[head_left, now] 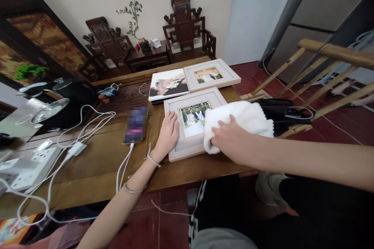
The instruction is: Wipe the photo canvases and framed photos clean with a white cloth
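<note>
A pale wooden picture frame [187, 103] with a wedding photo lies flat at the near edge of a brown wooden table [99, 155]. My left hand [167, 132] rests flat on the frame's left border, fingers stretched out. My right hand [230, 138] presses a white fluffy cloth [242, 118] onto the frame's right side, fingers closed on the cloth. A second framed photo [212, 74] and a frameless photo print [168, 83] lie just behind it.
A phone [136, 124] on a white cable lies left of the frame. A power strip [32, 165] with tangled white cables sits at the left. Kettle and lids stand at the far left. Carved dark chairs [187, 27] line the wall. A bamboo chair [321, 81] is at the right.
</note>
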`<action>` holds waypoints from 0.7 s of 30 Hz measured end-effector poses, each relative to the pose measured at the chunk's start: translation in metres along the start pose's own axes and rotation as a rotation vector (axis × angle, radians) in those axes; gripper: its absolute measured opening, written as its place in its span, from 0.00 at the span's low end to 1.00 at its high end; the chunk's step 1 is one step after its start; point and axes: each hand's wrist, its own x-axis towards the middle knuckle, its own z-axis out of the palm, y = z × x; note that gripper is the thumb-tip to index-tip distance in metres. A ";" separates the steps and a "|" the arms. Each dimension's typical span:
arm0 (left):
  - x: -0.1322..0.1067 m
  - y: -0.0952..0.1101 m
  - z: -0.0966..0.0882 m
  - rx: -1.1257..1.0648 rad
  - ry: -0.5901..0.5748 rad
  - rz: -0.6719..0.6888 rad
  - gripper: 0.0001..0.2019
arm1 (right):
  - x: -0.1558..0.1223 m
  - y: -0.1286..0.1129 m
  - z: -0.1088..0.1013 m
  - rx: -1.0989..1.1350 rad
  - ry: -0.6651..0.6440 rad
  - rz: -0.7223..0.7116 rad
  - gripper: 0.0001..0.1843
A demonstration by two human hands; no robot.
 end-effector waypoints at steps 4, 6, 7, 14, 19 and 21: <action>0.000 0.001 0.000 -0.067 0.040 -0.016 0.24 | 0.016 -0.027 0.007 0.043 0.144 -0.177 0.17; 0.001 0.001 0.001 -0.096 0.057 -0.025 0.25 | 0.026 -0.040 0.005 0.047 0.196 -0.249 0.14; 0.001 0.000 0.001 -0.106 0.062 -0.031 0.26 | 0.029 -0.045 0.003 0.044 0.207 -0.272 0.13; 0.001 -0.003 0.000 -0.131 0.052 -0.042 0.25 | 0.032 -0.047 0.000 0.053 0.228 -0.346 0.12; 0.001 -0.001 -0.004 -0.038 -0.013 -0.011 0.24 | 0.026 -0.026 0.013 0.021 0.230 -0.293 0.15; 0.002 -0.002 -0.004 -0.004 -0.024 0.008 0.23 | 0.021 -0.014 0.014 0.021 0.180 -0.238 0.16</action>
